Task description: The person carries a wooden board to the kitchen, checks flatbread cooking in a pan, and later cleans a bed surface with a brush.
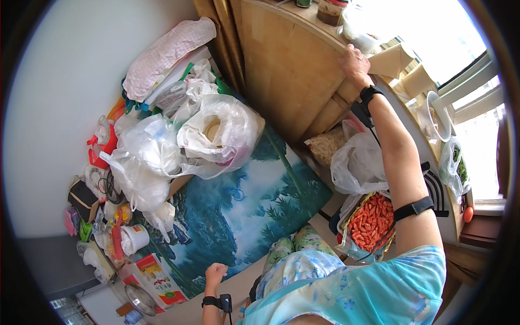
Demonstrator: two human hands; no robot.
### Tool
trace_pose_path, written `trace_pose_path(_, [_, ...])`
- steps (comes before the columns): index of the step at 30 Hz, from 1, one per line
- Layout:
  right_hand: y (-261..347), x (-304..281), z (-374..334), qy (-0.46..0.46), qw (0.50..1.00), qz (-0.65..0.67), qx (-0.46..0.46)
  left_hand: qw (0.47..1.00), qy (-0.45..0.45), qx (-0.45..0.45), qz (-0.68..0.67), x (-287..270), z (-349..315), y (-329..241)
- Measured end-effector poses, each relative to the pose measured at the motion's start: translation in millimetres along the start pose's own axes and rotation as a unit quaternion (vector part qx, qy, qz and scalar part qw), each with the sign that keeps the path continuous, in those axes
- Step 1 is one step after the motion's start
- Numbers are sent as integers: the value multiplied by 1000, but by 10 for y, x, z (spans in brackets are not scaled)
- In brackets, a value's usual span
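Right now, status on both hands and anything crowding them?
Left hand loosely curled beside blue patterned cover, nothing visible in it. Right hand at wooden panel's upper right corner, grip unclear. Translucent plastic item, tan carton close by.

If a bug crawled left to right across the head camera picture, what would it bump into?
Black bag, white bucket, left hand, wooden panel, right hand, clear bag with something green inside.

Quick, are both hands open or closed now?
Left hand: loosely closed, nothing visible in it.
Right hand: curled by the wooden panel; grip can't be told.
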State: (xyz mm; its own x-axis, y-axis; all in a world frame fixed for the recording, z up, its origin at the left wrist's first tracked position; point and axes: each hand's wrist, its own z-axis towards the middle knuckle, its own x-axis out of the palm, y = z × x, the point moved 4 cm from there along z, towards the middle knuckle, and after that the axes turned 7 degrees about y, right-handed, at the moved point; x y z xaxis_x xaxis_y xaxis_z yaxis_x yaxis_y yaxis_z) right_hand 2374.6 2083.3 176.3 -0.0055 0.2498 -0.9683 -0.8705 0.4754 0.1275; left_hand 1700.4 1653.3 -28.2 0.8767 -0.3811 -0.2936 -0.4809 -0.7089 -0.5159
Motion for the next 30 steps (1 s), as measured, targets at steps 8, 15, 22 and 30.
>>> trace_pose_path(8, [71,-120,-246,10,996,21,-86,998,58,-15,-2,232,217,271])
trace_pose_path(15, [-154,-113,-186,3,998,-4,-59,999,26,31,9,211,235,-687])
trace_pose_path(22, [7,8,-80,-15,998,-25,-57,999,29,2,24,271,230,-386])
trace_pose_path(30, [-43,-32,-84,-8,999,-29,-35,1000,21,8,6,213,139,-201])
